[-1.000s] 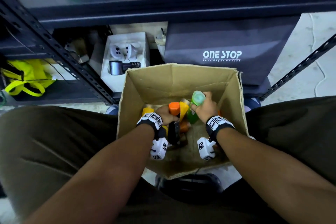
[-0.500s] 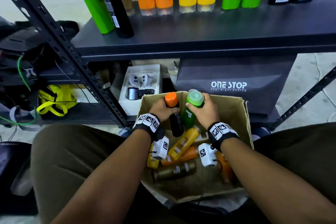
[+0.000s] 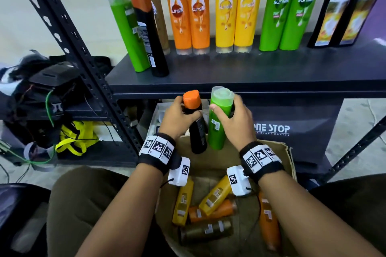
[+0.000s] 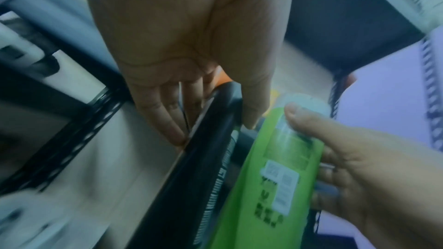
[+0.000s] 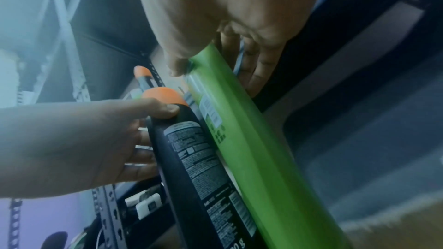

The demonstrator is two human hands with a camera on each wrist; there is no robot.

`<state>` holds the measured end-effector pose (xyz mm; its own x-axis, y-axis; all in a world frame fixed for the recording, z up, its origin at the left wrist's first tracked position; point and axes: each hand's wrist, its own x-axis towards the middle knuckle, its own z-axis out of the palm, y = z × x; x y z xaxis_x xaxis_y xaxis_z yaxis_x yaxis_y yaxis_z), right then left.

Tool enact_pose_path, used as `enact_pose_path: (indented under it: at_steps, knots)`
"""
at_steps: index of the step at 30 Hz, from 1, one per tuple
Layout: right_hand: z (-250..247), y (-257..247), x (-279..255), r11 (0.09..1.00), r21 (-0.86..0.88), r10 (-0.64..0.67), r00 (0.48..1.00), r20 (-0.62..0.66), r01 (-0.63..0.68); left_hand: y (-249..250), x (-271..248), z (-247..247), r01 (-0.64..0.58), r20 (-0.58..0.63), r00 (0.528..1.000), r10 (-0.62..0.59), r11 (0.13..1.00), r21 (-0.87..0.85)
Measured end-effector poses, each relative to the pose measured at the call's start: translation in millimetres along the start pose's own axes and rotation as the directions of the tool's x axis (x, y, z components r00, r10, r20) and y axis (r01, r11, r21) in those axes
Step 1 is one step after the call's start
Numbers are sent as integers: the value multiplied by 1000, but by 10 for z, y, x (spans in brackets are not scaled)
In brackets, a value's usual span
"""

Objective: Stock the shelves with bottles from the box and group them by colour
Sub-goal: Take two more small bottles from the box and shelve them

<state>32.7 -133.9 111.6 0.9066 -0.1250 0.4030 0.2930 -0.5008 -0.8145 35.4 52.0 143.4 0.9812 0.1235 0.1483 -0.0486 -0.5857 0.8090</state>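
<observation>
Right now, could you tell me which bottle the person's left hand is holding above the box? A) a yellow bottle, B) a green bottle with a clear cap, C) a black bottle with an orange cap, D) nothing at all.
C: the left hand grips the black bottle with an orange cap, while the right hand holds the green bottle.

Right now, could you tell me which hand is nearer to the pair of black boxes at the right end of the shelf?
Right. The right hand is below and left of the black boxes; the left hand is farther left.
</observation>
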Motion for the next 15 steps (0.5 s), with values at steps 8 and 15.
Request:
enact_pose_path:
  at_steps: [8, 15]
  knots:
    - [-213, -638, 342, 984, 11, -177, 981, -82, 178, 621, 50, -528, -170, -161, 973, 162, 985, -35]
    - [-449, -1205, 720, 944, -18, -329, 929, -168, 330, 1050, 206, -919, -294, -336, 898, 284, 956, 22]
